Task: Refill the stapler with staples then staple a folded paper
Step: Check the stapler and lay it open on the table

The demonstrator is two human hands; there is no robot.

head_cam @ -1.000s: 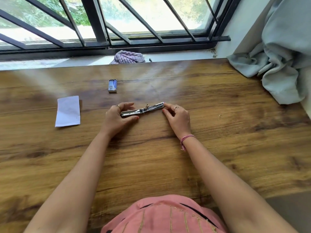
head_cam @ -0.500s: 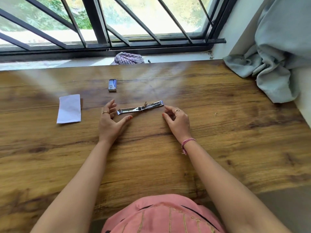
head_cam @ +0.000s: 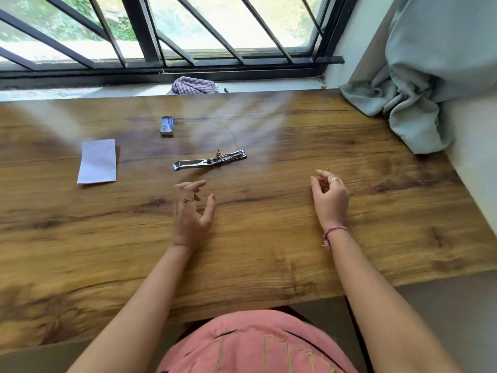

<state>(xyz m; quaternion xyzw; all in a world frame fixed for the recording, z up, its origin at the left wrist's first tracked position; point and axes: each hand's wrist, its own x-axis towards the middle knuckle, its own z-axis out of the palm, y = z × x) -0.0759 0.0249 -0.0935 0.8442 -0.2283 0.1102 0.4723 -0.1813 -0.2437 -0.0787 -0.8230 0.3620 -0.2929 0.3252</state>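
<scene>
A slim metal stapler (head_cam: 209, 160) lies opened out flat on the wooden table (head_cam: 269, 238), untouched. A small blue staple box (head_cam: 167, 126) sits beyond it, toward the window. A folded white paper (head_cam: 98, 161) lies to the left. My left hand (head_cam: 191, 211) hovers just in front of the stapler, fingers spread, holding nothing. My right hand (head_cam: 329, 196) rests well to the right of the stapler with fingers loosely curled and nothing in it.
A checked cloth (head_cam: 193, 85) lies on the sill under the barred window (head_cam: 161, 36). A grey-green curtain (head_cam: 419, 84) bunches onto the table's far right corner. The table's near edge runs just in front of my pink-clad lap.
Both hands let go of the stapler and pulled back toward me. The right hand moved far to the right. The stapler stays where it lay.
</scene>
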